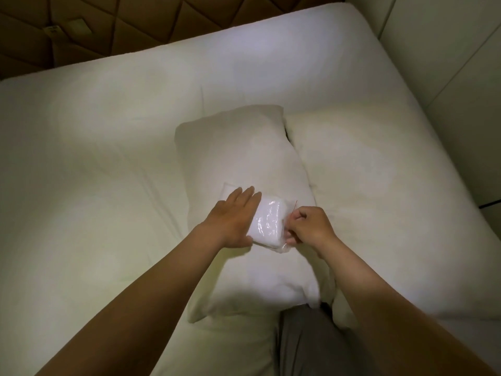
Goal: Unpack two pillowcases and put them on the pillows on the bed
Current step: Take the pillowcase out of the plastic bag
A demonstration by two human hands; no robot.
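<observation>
A folded white pillowcase in a clear plastic wrapper (268, 222) lies on a white pillow (244, 158) in the middle of the bed. A second white packet (227, 191) peeks out under my left fingers. My left hand (233, 215) rests flat on the wrapper's left side, fingers straight. My right hand (309, 225) has curled fingers that pinch the wrapper's right edge, near a thin red strip (295, 204). A second white pillow (366, 185) lies to the right, touching the first.
The white bed sheet (95, 172) spreads wide to the left and behind the pillows. A brown padded wall panel (81, 28) stands beyond the far edge. Pale panels (447, 50) border the bed on the right. My grey-trousered leg (306, 343) touches the near edge.
</observation>
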